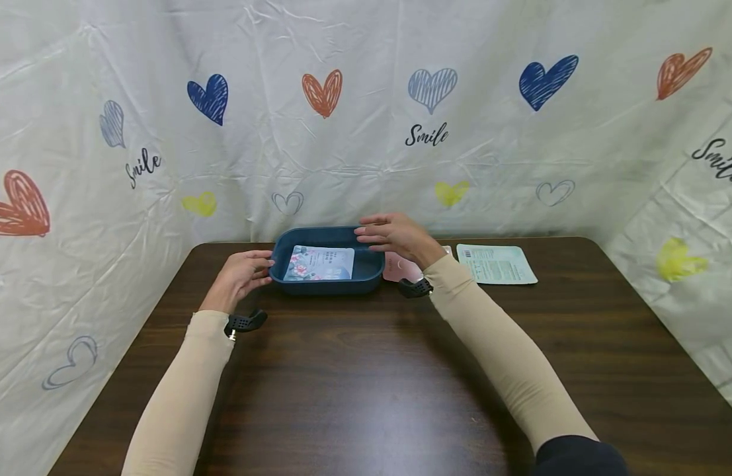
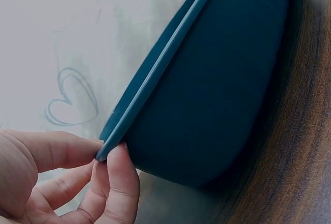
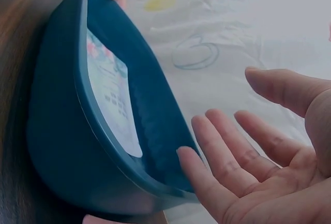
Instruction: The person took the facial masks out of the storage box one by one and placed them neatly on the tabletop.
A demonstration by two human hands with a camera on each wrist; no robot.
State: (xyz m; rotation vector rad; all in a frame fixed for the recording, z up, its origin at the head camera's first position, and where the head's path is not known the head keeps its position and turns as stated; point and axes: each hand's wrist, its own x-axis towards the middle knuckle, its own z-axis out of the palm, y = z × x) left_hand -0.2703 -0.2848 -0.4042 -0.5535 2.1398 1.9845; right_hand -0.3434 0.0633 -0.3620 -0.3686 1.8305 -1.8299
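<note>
- One smooth dark-blue plastic tub (image 1: pixel 326 261) with round corners sits at the far side of the brown wooden bench (image 1: pixel 366 370).
- A flat, shiny packet (image 1: pixel 319 263) with flowers lies inside the tub.
- The left hand (image 1: pixel 239 276) pinches the tub's thin rim between thumb and fingers (image 2: pixel 116 177).
- The right hand (image 1: pixel 395 237) is over the tub's right end, its fingers (image 3: pixel 227 146) straight and spread, holding nothing.
- A pale green packet (image 1: pixel 496 263) and a pink one (image 1: pixel 401 270) lie flat to the right.
</note>
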